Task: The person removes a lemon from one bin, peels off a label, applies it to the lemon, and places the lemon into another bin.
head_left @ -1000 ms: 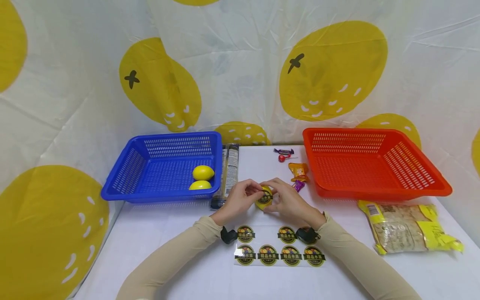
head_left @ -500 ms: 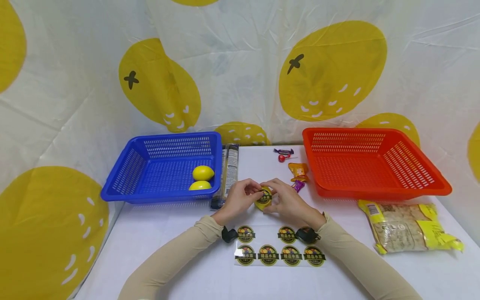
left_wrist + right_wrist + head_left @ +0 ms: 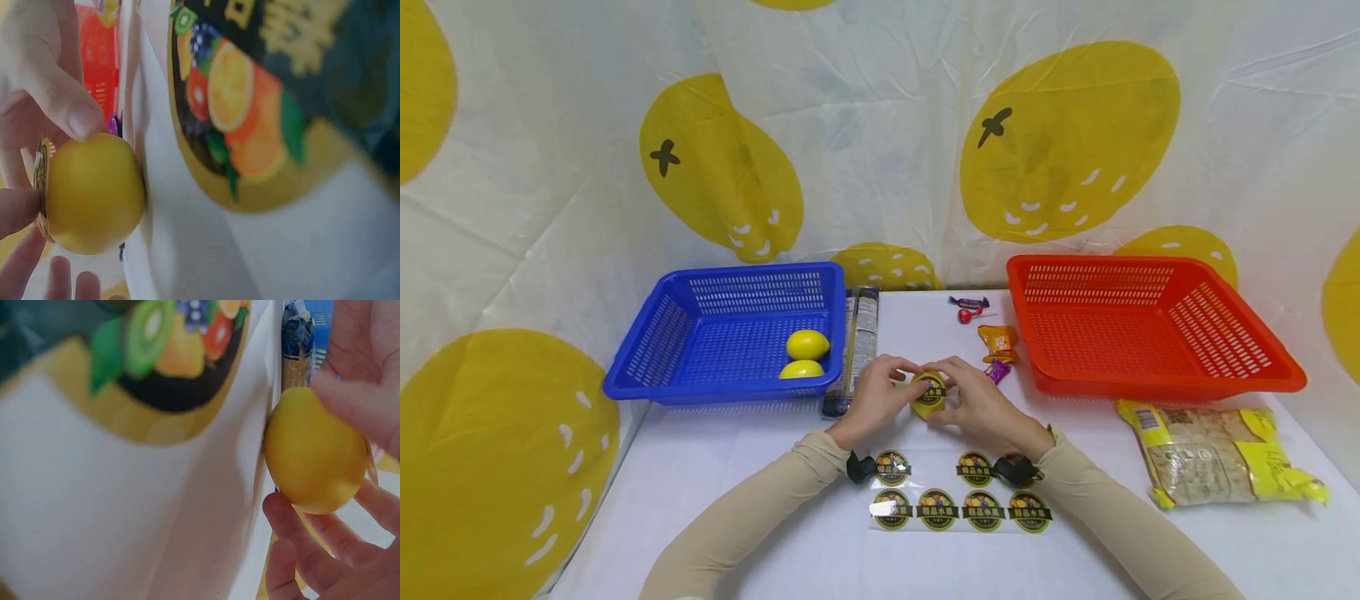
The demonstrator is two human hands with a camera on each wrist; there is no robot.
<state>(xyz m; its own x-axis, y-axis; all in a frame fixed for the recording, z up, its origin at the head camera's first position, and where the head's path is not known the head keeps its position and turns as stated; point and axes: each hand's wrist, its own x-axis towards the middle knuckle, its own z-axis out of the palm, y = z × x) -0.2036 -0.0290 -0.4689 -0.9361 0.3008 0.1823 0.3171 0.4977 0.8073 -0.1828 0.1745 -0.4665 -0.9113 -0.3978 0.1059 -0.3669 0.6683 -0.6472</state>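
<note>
A yellow lemon (image 3: 928,407) is between both hands above the white table, a round dark fruit-label sticker (image 3: 932,390) on its upper side. My right hand (image 3: 981,406) holds the lemon from the right, thumb near and index finger far. My left hand (image 3: 880,397) has its thumb on the sticker's left edge and its curled index finger at the far side. In the left wrist view the sticker (image 3: 41,178) stands partly away from the lemon (image 3: 97,194) along its edges. The right wrist view shows the lemon's bare side (image 3: 315,453). A clear sheet with several matching stickers (image 3: 937,510) lies under the wrists.
A blue basket (image 3: 722,390) with two lemons (image 3: 807,344) stands at the left, a red basket (image 3: 1157,387) at the right. A long dark packet (image 3: 863,337) lies beside the blue one. Wrapped sweets (image 3: 997,342) and a lollipop (image 3: 965,316) sit behind; a yellow bag (image 3: 1210,458) lies right.
</note>
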